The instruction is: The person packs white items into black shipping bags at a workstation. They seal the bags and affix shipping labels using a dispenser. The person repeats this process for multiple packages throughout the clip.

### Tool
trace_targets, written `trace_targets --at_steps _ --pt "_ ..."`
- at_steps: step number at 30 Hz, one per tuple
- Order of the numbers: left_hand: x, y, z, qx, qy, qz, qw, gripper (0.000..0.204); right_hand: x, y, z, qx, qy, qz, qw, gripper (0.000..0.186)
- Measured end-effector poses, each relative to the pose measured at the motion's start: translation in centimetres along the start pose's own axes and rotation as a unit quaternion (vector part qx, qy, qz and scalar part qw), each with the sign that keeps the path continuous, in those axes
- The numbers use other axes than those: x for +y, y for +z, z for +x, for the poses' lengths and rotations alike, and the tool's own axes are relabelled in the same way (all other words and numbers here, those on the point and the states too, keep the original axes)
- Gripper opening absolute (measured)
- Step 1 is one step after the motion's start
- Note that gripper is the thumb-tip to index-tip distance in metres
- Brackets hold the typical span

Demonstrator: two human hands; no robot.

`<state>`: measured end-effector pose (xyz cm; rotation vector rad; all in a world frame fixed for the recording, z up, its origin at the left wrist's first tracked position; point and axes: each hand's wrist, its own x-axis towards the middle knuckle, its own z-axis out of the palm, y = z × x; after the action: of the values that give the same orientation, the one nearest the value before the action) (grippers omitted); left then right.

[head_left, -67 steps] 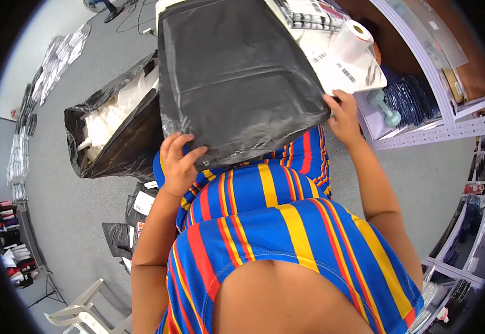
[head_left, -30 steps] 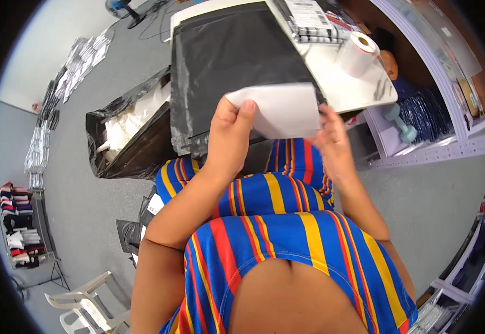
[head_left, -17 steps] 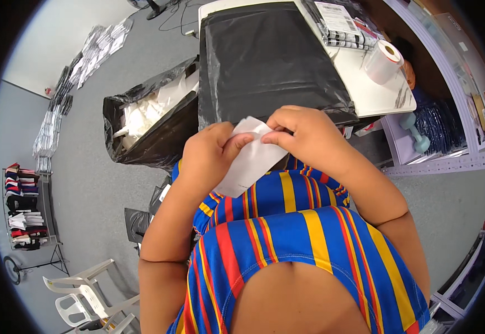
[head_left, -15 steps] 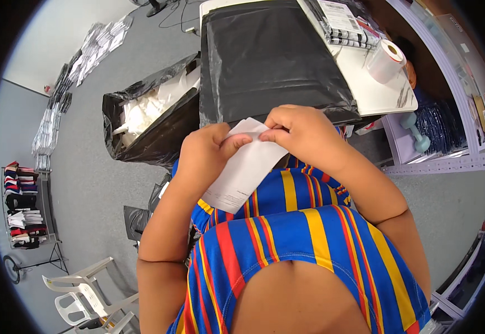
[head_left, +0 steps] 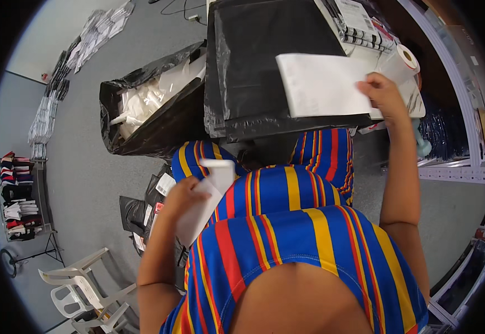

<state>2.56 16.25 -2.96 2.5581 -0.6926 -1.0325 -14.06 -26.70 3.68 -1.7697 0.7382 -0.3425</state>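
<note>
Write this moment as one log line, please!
left hand: holds white strip | right hand: holds white sheet over flat black plastic, contact unclear | open black bag: white scraps inside

The upper edge is cropping the black plastic bags [head_left: 256,61], a white sheet [head_left: 323,83] is partly hiding them, the left hand [head_left: 182,197] partly covering a curled paper [head_left: 219,177].

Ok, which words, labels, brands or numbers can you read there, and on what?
No text can be read.
White label on the packet stack: print too small.
Pale label by the black parcels: too small.
White sheet in the right hand: faint marks, blurred.
White paper in the left hand: no legible print.
</note>
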Motion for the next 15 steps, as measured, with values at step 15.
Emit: trace_targets --at_steps 15 --pt "2.3 2.5 4.4 0.09 0.442 0.021 0.892 0.022 -0.5 7.8 -0.9 0.04 -0.055 -0.446 0.892 0.052"
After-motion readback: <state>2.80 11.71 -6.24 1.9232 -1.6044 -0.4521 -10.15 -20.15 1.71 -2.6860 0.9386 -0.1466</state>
